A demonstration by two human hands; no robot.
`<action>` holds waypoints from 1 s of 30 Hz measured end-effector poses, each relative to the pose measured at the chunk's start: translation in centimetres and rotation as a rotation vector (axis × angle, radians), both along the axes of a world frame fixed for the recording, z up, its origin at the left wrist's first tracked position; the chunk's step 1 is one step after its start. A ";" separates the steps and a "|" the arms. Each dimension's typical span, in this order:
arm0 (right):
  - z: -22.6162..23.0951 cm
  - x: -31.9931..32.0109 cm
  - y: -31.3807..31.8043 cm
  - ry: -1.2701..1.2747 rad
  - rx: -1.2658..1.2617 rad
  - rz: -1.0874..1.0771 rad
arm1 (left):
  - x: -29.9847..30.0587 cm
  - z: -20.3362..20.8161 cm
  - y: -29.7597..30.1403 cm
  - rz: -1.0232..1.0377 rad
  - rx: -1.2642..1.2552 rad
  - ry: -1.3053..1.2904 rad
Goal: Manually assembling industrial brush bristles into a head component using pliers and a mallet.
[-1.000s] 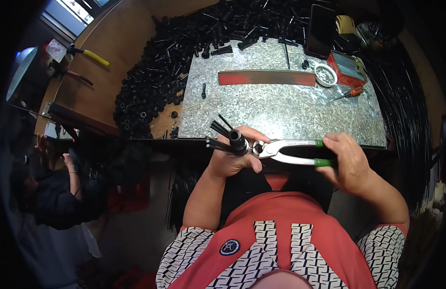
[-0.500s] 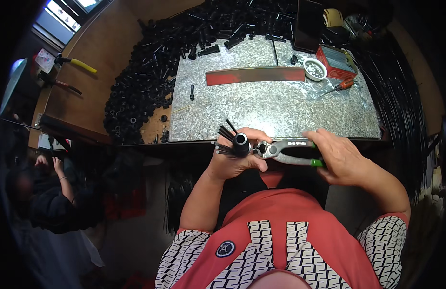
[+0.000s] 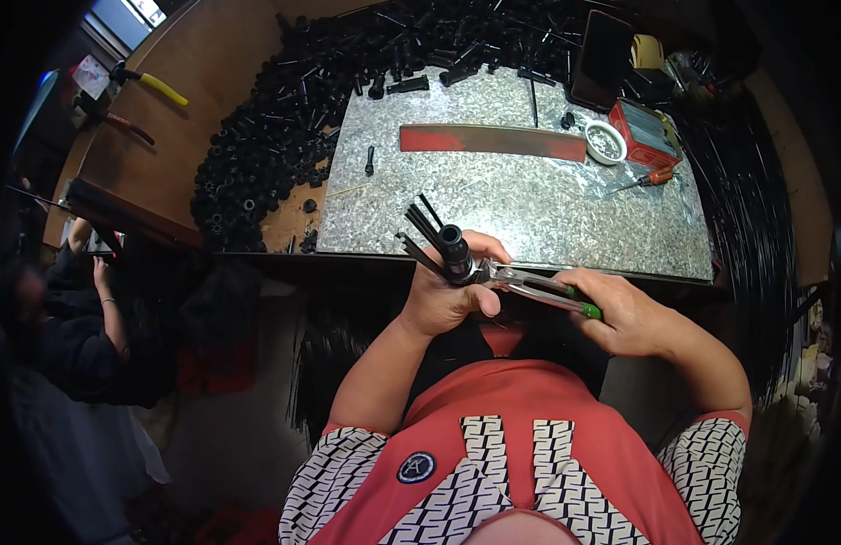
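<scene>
My left hand (image 3: 431,304) is closed round a black tube (image 3: 455,252) whose open end points up. Several thin black rods (image 3: 418,225) fan out beside the tube from the same grip. My right hand (image 3: 631,313) is wrapped round the handles of a pair of end-cutting pliers (image 3: 534,285) with green-tipped grips. The pliers' jaws are up against the side of the tube, by my left thumb; what lies between them is too small to make out. Both hands are just off the near edge of the speckled grey board (image 3: 529,213).
A red-brown strip (image 3: 491,141), a white bowl (image 3: 606,143), a red box (image 3: 644,132) and an orange-handled screwdriver (image 3: 655,178) lie on the board. Black plastic parts (image 3: 266,145) are heaped left and behind. Long black rods (image 3: 747,218) line the right side. Another person (image 3: 89,318) sits at left.
The plier handles have come closer together in my right hand, and the jaws now sit nearer the tube. My right hand has moved slightly left. The view has shifted a little.
</scene>
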State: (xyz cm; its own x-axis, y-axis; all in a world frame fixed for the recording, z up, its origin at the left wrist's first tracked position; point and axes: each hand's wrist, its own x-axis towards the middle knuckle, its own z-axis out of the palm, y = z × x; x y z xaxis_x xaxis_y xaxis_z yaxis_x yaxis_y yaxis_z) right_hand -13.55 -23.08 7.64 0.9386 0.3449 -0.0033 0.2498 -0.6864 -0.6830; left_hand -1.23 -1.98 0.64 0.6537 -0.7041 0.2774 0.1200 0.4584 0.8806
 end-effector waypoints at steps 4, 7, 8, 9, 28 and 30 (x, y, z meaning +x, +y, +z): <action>-2.0 0.5 1.0 0.074 0.004 -0.116 | -0.3 -0.5 -0.3 0.054 -0.070 0.067; -2.7 1.0 1.3 0.017 -0.033 -0.141 | -0.3 -0.7 -0.1 0.118 -0.105 0.069; -2.9 1.0 1.4 0.016 -0.034 -0.136 | -0.3 -0.8 0.1 0.092 -0.135 0.113; -3.0 1.0 1.4 0.033 -0.046 -0.171 | -0.3 -0.9 0.3 0.066 -0.165 0.158; 2.0 11.6 -13.6 -0.150 -0.599 -0.740 | -2.2 0.5 0.8 0.107 -0.164 0.081; 0.8 13.7 -13.7 -0.200 -0.729 -0.660 | -2.7 1.0 2.0 0.142 -0.127 0.055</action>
State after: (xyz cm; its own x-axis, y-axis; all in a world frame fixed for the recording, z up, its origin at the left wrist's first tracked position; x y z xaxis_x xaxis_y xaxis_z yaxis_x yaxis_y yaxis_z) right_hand 0.13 -36.76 8.49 0.9478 -0.2682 0.1722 -0.2676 -0.9631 -0.0271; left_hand -3.91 0.02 1.66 0.7608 -0.5650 0.3194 0.0926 0.5816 0.8082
